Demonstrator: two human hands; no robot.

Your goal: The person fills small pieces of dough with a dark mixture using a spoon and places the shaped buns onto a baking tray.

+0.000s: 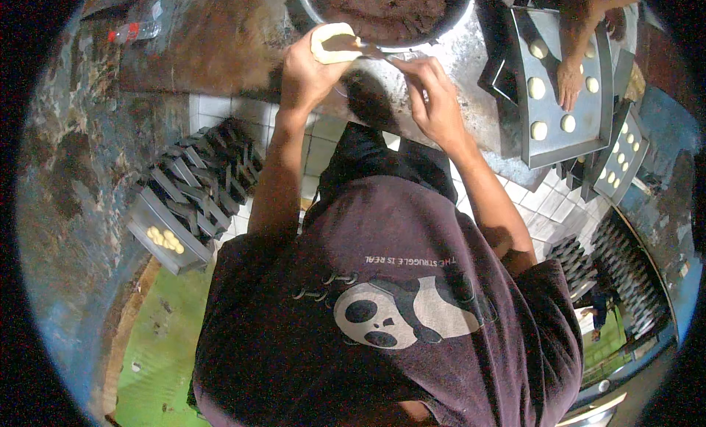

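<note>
My left hand (305,78) holds a flattened pale piece of dough (323,54) with fingers curved round it, near the front rim of a big round pan of dark brown paste (382,8). A dark smear of paste (338,42) lies on the dough. In my right hand (434,100), pinched fingers grip a slim spreading tool (381,55) whose tip reaches onto the dough. Both hands are over the worn metal worktop (206,52).
A co-worker's hand (569,81) reaches onto a tray (555,144) of pale dough rounds at right, beside another filled tray (601,178). Stacked dark trays (191,173) stand at left, with small dough pieces in one (187,258). A plastic bottle (143,30) lies at upper left.
</note>
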